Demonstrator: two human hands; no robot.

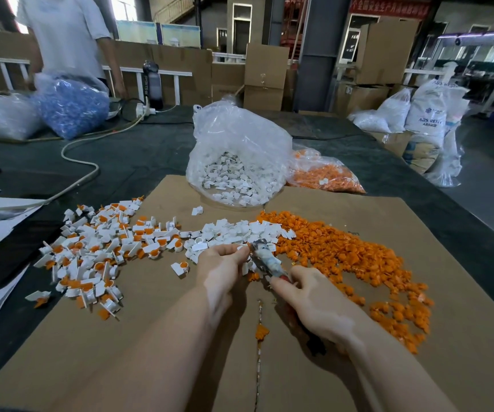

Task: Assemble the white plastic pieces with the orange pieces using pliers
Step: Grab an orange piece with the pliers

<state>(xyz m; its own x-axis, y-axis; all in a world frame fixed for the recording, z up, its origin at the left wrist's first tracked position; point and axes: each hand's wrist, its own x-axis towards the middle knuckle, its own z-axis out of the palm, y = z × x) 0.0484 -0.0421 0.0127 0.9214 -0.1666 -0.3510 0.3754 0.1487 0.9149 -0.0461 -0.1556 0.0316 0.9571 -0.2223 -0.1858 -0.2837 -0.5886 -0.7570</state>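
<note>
While the right hand [314,304] curls round the handles of the pliers [265,258], the left hand [220,266] pinches a small white piece [241,248] at the tool's nose; whether an orange insert already sits in it I cannot tell. Just beyond the fingers lies a heap of loose white pieces [234,233], with loose orange pieces [358,257] spread right of the right hand. Finished pairs [100,248] lie well left of the left hand. The parts look light, stiff and slippery, best held by the flat tab.
</note>
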